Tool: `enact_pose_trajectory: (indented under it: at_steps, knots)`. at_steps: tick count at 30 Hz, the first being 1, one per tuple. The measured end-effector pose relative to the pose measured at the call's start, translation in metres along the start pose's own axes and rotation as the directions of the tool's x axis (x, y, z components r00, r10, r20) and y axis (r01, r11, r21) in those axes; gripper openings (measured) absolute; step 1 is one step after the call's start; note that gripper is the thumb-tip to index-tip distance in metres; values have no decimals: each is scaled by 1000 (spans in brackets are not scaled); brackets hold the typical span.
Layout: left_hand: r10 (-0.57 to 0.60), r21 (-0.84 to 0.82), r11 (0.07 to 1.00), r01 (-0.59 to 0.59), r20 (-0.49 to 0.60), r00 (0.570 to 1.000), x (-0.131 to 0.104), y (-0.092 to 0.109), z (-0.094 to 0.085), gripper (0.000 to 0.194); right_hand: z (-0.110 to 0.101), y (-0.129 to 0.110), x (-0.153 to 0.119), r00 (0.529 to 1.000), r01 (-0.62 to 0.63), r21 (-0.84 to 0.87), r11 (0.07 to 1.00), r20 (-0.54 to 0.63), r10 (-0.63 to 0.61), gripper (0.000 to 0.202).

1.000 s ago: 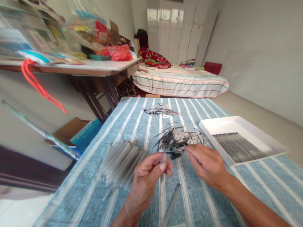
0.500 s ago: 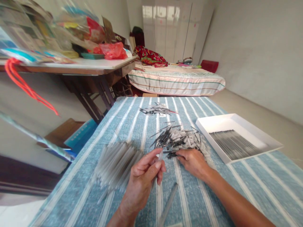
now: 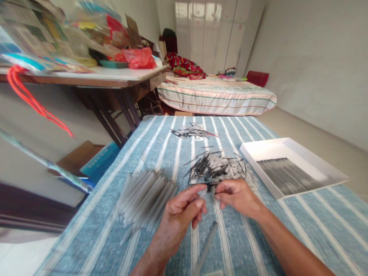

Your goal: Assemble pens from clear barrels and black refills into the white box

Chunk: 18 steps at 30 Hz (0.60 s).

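Observation:
My left hand (image 3: 184,212) is closed, thumb and fingers pinching a small translucent tube-like piece (image 3: 203,193). Close to its right, my right hand (image 3: 240,197) pinches a thin slender stick (image 3: 213,191), partly hidden by the fingers. Just beyond both hands lies a heap of black sticks and whitish short pieces (image 3: 221,166). Many grey translucent tubes (image 3: 146,197) lie in a bundle left of my left hand, blurred. A single grey tube (image 3: 207,243) rests on the cloth below the hands.
At the right stands a shallow white box (image 3: 273,147) with a row of dark-tipped grey sticks (image 3: 287,176). A smaller pile of thin sticks (image 3: 194,132) lies farther back on the striped blue tablecloth (image 3: 155,142). A cluttered desk (image 3: 135,76) stands left, a bed (image 3: 218,96) beyond.
My right hand has drawn back from the heap's near edge toward my left hand, with a thin stick now in its fingertips. The left hand has shifted slightly right, keeping its piece.

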<state>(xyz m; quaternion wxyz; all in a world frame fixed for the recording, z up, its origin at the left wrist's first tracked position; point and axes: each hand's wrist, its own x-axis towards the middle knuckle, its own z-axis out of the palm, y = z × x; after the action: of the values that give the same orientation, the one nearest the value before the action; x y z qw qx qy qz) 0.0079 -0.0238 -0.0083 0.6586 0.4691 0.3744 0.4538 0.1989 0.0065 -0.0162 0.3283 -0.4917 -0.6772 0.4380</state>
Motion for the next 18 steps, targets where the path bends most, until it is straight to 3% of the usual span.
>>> enact_pose_trajectory:
  at_steps: [3,6,12,18]
  knots:
    - [-38,56,998,36,30,999,0,-1,0,35,-7,-9,-8,999,37,340,940,-6,-38,14]
    - [-58,95,994,51,69,996,0,-1,2,37,-9,-17,-10,992,128,460,879,-50,-119,14]
    - [-91,162,984,79,71,993,0,0,5,31,-8,-22,-10,975,220,423,879,-68,-211,10]
    - [-84,220,974,60,100,991,0,-1,6,27,-11,-25,-11,970,234,335,913,-21,-241,7]
